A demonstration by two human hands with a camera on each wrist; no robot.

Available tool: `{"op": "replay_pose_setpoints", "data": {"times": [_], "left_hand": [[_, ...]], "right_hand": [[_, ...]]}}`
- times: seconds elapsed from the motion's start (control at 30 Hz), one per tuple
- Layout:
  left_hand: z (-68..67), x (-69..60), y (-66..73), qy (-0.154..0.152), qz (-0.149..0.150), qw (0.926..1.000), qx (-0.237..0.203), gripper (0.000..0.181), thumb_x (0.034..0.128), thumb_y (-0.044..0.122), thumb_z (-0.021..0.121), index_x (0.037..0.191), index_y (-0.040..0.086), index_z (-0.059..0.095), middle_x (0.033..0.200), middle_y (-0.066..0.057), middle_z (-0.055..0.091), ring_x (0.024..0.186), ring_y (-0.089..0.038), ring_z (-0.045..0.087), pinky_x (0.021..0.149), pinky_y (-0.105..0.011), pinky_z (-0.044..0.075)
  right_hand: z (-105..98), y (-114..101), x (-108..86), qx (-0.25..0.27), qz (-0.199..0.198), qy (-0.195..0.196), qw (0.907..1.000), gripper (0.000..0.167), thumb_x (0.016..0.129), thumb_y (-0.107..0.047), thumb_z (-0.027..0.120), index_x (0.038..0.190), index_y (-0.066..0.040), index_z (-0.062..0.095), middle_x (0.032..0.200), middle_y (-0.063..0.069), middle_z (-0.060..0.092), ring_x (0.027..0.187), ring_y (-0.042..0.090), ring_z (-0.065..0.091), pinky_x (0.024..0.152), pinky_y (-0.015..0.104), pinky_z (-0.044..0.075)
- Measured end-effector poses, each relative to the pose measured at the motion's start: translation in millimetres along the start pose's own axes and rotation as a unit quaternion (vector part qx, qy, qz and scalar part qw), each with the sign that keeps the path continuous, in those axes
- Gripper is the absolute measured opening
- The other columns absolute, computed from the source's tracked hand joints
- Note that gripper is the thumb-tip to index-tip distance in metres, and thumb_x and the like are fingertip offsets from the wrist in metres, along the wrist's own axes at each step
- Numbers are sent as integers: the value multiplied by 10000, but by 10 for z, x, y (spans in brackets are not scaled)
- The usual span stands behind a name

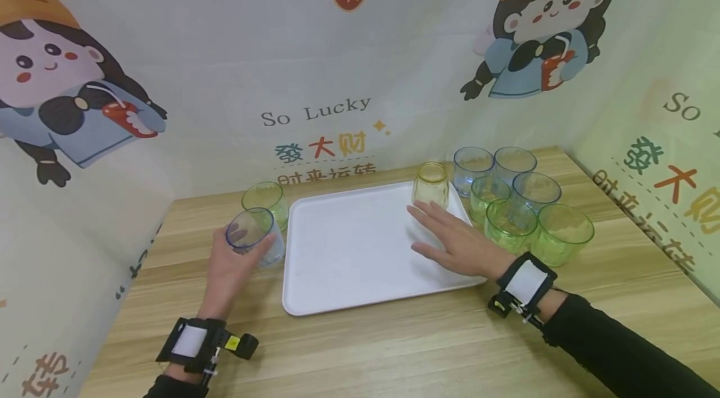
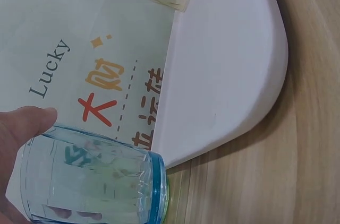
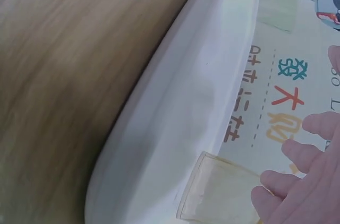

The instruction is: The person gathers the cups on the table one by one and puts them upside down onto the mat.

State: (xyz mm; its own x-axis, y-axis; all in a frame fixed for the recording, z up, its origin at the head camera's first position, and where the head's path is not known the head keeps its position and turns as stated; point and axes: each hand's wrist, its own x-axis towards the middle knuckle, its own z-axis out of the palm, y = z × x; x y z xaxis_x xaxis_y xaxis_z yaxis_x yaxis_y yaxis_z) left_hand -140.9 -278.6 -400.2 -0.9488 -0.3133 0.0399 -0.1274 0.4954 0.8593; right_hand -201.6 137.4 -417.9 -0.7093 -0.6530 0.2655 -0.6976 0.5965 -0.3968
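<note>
The left hand (image 1: pixel 227 270) had its thumb and fingers curled round a blue-rimmed cup (image 2: pixel 95 179), left of the white tray (image 1: pixel 354 248); whether that cup touched the desk (image 1: pixel 394 348) could not be told. Just behind it, by the tray's far left corner, stood a green cup (image 1: pixel 264 197).

The right hand (image 1: pixel 455 245) was open and held nothing, its fingers reaching out over the right part of the tray. A yellow cup (image 1: pixel 430 189) stood at the tray's far right corner, just beyond those fingertips; whether they touched it could not be told.

Right of the tray, past the right hand, three more blue-rimmed cups (image 1: pixel 474 173) and three more green cups (image 1: pixel 564 238) were grouped close together. That made nine cups in all: four blue-rimmed, four green and one yellow, with a single tray between the two sides. A printed backdrop (image 1: pixel 225 29) rose behind the desk.
</note>
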Motion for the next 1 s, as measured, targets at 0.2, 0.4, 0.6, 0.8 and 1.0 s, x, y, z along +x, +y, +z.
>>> {"op": "replay_pose_setpoints", "data": {"times": [0.2, 0.4, 0.6, 0.8, 1.0], "left_hand": [[7, -16, 21, -36, -45, 10000, -22, 1069, 867, 534, 772, 1562, -29, 188, 1506, -295, 372, 1383, -445, 369, 1122, -580, 324], [11, -26, 57, -32, -91, 10000, 5, 1074, 865, 538, 772, 1567, -23, 184, 1512, -285, 370, 1389, -433, 367, 1127, -564, 326], [13, -45, 110, -96, -151, 9998, -48, 1073, 872, 526, 770, 1578, -10, 166, 1525, -274, 366, 1396, -426, 364, 1129, -553, 328], [18, -54, 160, -105, -141, 9998, -90, 1065, 879, 515, 767, 1579, -12, 162, 1527, -276, 371, 1394, -428, 370, 1128, -542, 335], [19, -47, 186, -125, -107, 9998, -135, 1060, 881, 499, 773, 1581, -7, 159, 1529, -276, 367, 1395, -428, 370, 1129, -550, 332]], "right_hand": [[-1, -20, -11, 121, 32, -14, 9999, 683, 1057, -415, 528, 1604, -78, 297, 1630, 186, 260, 1477, 438, 202, 1164, 590, 232], [-11, -20, -25, 246, 26, 19, 9997, 677, 1056, -403, 536, 1602, -78, 302, 1630, 180, 267, 1478, 432, 206, 1162, 592, 234], [-4, -10, -37, 324, 83, -33, 9994, 676, 1062, -407, 521, 1606, -78, 290, 1637, 177, 249, 1486, 402, 206, 1171, 570, 229], [-11, -7, -37, 521, 100, -39, 9986, 668, 1065, -394, 520, 1603, -70, 293, 1634, 189, 248, 1488, 389, 211, 1172, 567, 230], [-10, 7, -21, 681, 185, -58, 9975, 670, 1069, -406, 508, 1604, -66, 290, 1634, 190, 247, 1488, 389, 211, 1173, 570, 225]]}}
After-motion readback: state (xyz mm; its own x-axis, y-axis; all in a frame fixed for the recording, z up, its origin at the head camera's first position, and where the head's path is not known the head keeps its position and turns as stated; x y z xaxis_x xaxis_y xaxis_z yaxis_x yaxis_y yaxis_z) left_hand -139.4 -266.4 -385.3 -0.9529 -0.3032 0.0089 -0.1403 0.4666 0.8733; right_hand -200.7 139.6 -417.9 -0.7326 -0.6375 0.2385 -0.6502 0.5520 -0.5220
